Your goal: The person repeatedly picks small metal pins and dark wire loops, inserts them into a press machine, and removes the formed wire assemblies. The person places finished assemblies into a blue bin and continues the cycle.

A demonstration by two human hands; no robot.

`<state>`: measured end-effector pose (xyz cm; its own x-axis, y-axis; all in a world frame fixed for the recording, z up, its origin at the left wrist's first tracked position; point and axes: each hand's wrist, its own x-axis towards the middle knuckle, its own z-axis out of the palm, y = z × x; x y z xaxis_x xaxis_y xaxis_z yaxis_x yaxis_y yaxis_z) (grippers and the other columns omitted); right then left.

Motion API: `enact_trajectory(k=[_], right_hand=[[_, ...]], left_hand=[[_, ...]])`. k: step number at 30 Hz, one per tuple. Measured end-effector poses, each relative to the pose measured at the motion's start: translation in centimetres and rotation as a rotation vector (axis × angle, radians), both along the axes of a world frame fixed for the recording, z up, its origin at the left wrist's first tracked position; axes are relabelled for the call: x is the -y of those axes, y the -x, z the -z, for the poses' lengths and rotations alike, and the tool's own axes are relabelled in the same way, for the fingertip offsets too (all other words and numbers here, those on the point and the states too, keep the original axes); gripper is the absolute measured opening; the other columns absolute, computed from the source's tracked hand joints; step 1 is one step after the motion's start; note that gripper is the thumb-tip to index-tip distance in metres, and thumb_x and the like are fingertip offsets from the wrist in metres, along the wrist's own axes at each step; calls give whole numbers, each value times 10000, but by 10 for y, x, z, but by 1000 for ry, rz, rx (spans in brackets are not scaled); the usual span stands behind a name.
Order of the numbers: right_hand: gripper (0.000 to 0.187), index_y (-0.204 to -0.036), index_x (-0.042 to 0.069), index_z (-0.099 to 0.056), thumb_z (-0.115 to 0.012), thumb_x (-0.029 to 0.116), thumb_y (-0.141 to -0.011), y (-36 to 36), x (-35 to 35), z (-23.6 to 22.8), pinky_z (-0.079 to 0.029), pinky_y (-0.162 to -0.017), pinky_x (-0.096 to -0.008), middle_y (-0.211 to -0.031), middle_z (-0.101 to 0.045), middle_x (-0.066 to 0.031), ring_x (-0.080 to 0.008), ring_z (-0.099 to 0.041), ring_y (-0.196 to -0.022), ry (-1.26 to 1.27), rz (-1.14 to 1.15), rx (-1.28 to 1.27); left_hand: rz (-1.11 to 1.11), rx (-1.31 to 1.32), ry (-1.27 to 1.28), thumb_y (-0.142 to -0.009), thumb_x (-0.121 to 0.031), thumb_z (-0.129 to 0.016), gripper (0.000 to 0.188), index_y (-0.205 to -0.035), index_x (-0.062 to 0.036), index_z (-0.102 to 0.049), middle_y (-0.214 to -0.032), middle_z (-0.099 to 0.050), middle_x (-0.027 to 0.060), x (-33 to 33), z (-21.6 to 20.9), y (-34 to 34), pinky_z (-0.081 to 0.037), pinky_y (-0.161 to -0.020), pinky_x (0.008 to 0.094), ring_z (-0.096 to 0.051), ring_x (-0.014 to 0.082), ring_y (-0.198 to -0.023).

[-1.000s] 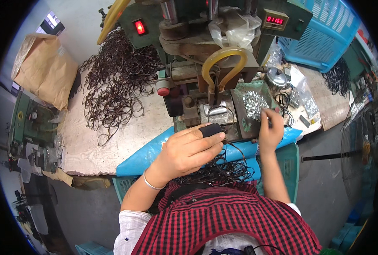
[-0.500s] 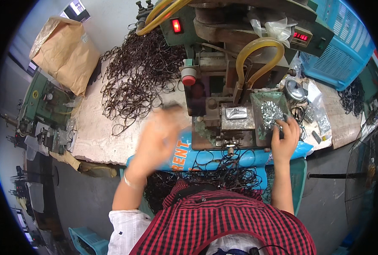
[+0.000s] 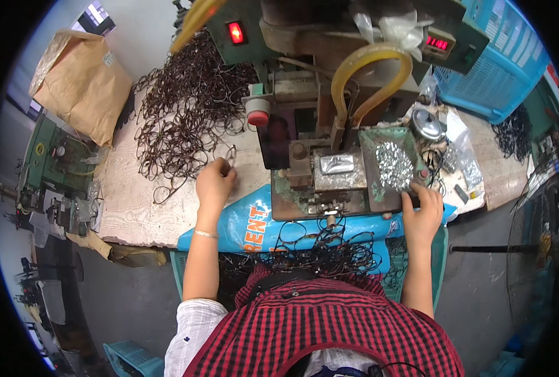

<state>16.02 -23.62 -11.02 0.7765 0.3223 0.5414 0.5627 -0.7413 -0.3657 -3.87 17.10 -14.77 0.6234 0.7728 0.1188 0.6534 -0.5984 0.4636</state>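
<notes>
My left hand [image 3: 214, 183] is at the near edge of a tangled pile of dark brown cord loops [image 3: 191, 100], its fingers pinched together on one cord loop [image 3: 231, 152]. My right hand [image 3: 422, 206] rests at the near right corner of a green metal tray [image 3: 372, 169], thumb and fingers slightly apart, with nothing visible between them. Small shiny metal pieces [image 3: 392, 166] lie heaped in that tray. Left of the tray, a bench press [image 3: 298, 151] carries a block with a bright metal plate [image 3: 336, 164] on top.
A red button [image 3: 258, 117] and a yellow hose [image 3: 339, 78] belong to the press. Blue plastic sheeting [image 3: 241, 226] covers the table's front edge, above more dark loops [image 3: 329, 254]. A paper sack [image 3: 81, 81] stands back left; a blue crate [image 3: 496, 63] stands back right.
My left hand has moved left from a blurred position beside the press to the loop pile. My right hand has drawn slightly back toward the tray's near corner. The whole view has shifted a little.
</notes>
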Motion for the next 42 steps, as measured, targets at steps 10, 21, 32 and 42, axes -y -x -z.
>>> enact_trajectory(k=[10,21,32,42], right_hand=[[72,-841,53,-690,-732,75,-787,-35,-56,-2,-493,-794,-467,-875,-666,-124,-358,-609,-914,-86,-97,84],[189,-969,103,-719,-737,126,-782,-45,-55,9,-505,-849,-461,-1192,-665,-110,-307,-601,-1150,63,-330,134],[181,-1069,-2,-732,-721,48,-894,-63,-34,6,-528,-812,-306,-962,-741,-78,-173,-684,-864,-430,-248,-246],[135,-1007,-2,-748,-736,32,-877,-38,-25,-4,-514,-772,-257,-933,-735,-34,-105,-659,-842,-608,-238,-486]], left_hand=[[1158,883,-257,-755,13,-791,163,-800,-16,-638,-1067,-744,122,149,-133,-35,-639,-880,482,-681,221,-736],[1352,783,-206,-756,-52,-756,160,-845,-34,-623,-1105,-727,125,143,-115,-64,-618,-841,415,-659,245,-719],[593,523,-598,-853,-39,-705,208,-1059,-74,-709,-1076,-757,91,119,-104,18,-522,-994,475,-665,248,-847],[332,-183,-438,-780,-11,-710,425,-1176,-163,-728,-1354,-632,134,-64,6,66,-438,-1064,506,-577,399,-1168]])
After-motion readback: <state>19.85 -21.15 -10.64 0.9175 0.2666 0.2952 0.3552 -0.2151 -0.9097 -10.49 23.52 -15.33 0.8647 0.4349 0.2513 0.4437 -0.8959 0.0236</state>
